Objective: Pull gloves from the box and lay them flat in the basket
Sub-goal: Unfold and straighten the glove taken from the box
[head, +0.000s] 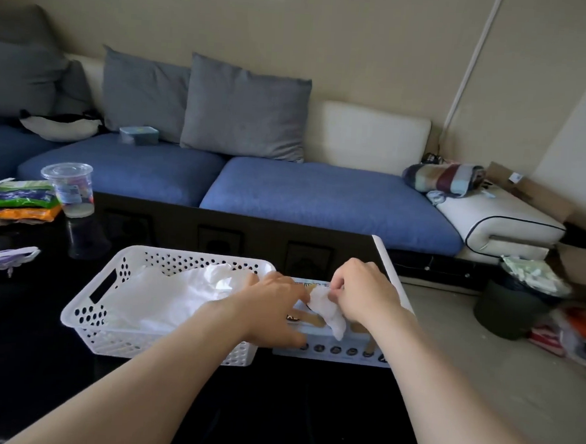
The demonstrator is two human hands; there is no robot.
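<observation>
A white perforated basket stands on the black table and holds thin white gloves lying inside it. Right beside it lies the flat glove box, pale blue with dark round marks on its front. My left hand rests flat on the box's left part, fingers stretched toward the opening. My right hand pinches a crumpled white glove that sticks out of the box's top. The opening itself is mostly hidden by both hands.
A clear plastic cup and snack packets sit at the table's far left. A blue sofa with grey cushions runs behind. The table's right edge is close to the box; a dark bin stands on the floor beyond.
</observation>
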